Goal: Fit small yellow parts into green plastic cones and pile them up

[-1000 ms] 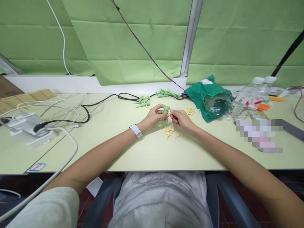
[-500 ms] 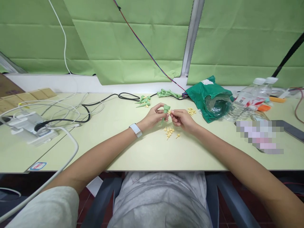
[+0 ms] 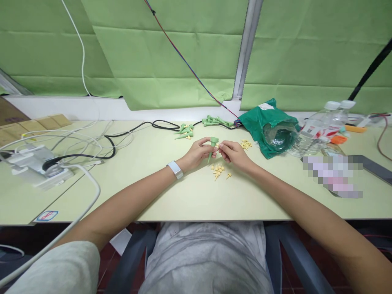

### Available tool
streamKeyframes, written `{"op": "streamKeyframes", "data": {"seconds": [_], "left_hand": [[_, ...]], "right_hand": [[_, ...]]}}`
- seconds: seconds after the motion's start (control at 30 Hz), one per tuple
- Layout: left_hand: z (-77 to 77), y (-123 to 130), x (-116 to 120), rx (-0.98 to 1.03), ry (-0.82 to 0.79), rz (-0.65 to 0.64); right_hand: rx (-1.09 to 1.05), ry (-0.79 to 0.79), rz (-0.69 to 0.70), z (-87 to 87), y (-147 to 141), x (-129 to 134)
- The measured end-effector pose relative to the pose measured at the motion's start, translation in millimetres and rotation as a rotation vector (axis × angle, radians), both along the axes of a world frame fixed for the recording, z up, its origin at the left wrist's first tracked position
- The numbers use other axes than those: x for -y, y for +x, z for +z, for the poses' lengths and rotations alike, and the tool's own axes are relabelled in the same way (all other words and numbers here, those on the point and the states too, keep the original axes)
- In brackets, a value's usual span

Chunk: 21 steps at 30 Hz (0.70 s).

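Note:
My left hand (image 3: 197, 154) is closed round a green plastic spike (image 3: 214, 141), held upright with its wide cap on top and its point down. From the right, my right hand (image 3: 235, 154) pinches a small yellow plastic peg (image 3: 217, 145) against the side of the spike. The fingertips hide most of the peg, so I cannot tell how deep it sits. Below the hands lies a loose pile of yellow pegs (image 3: 218, 169), and one single peg (image 3: 228, 176) rests a little to its right. More yellow pegs (image 3: 246, 143) lie behind my right hand.
Green spikes with yellow pegs (image 3: 185, 130) lie at the back, left of a heap of green spikes (image 3: 216, 121). A torn green bag (image 3: 260, 126) and clear bottles (image 3: 317, 126) stand to the right. A white power strip (image 3: 36, 165) with tangled cables lies at the left.
Both hands stay almost in place. The right fingers have shifted slightly closer to the spike, covering more of the yellow peg.

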<state>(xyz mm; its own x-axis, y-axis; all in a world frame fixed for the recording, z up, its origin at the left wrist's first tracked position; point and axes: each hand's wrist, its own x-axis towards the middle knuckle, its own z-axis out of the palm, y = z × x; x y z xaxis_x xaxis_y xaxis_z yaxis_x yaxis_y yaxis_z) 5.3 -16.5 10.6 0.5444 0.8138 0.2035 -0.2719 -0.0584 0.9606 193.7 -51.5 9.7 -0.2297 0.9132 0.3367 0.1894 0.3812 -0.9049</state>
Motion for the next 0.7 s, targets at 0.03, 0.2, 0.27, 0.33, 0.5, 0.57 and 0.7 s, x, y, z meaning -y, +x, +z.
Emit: {"op": "streamKeyframes", "data": {"seconds": [0.03, 0.2, 0.27, 0.33, 0.5, 0.57, 0.7], "left_hand": [[0.1, 1.0, 0.7, 0.006, -0.015, 0.007], [1.9, 3.3, 4.5, 0.011, -0.102, 0.028], [3.1, 3.3, 5.4, 0.001, -0.124, 0.025], [3.9, 3.0, 4.8, -0.018, -0.136, 0.012], [4.7, 0.2, -3.5, -0.103, -0.051, 0.093], [5.4, -2.9, -8.1, -0.149, 0.037, 0.145], [6.0, -13.6, -21.3, -0.299, 0.293, 0.192]], "right_hand": [[0.058, 0.058, -0.022, -0.9, 1.1, 0.1], [0.291, 0.276, -0.097, -5.3, 6.5, -1.2], [0.315, 0.286, -0.104, -6.4, 7.0, -1.9], [0.315, 0.266, -0.123, -6.9, 6.0, -1.9], [0.274, 0.218, -0.234, -7.9, -0.1, 1.2], [0.302, 0.223, -0.259, -8.5, -2.1, 2.9], [0.414, 0.230, -0.247, -8.7, -4.1, 6.5]]}}
